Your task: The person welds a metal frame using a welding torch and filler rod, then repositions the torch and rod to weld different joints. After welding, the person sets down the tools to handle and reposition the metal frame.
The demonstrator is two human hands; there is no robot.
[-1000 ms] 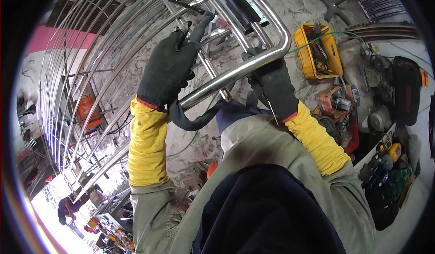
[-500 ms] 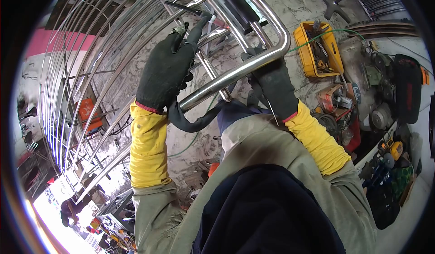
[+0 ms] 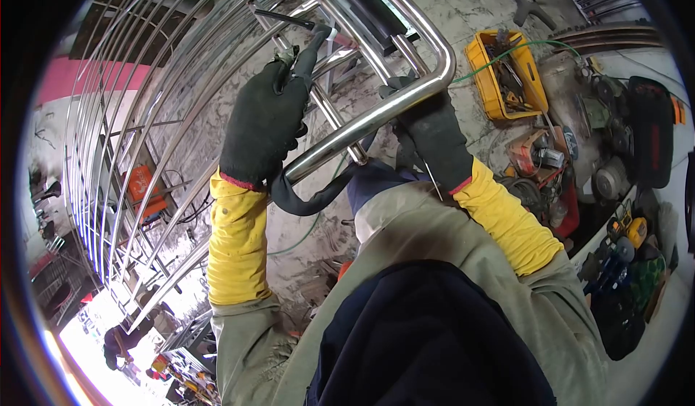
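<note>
My left hand, in a black glove, is closed around the handle of a TIG welding torch. The torch's pale cup points right, at a joint of the polished tubing, and its black sleeved cable loops below my wrist. My right hand, also gloved, is curled beneath the bent end of the shiny metal tube frame. From its underside sticks out a thin filler rod; the tube partly hides these fingers.
Curved metal bars fan out on the left, with an orange machine behind them. A yellow crate of tools stands on the floor at right, near grinders and a black case. Another person is at lower left.
The view has shifted slightly, so the frame and crate appear a little further left. Both hands keep their grip, and the torch stays by the same joint.
</note>
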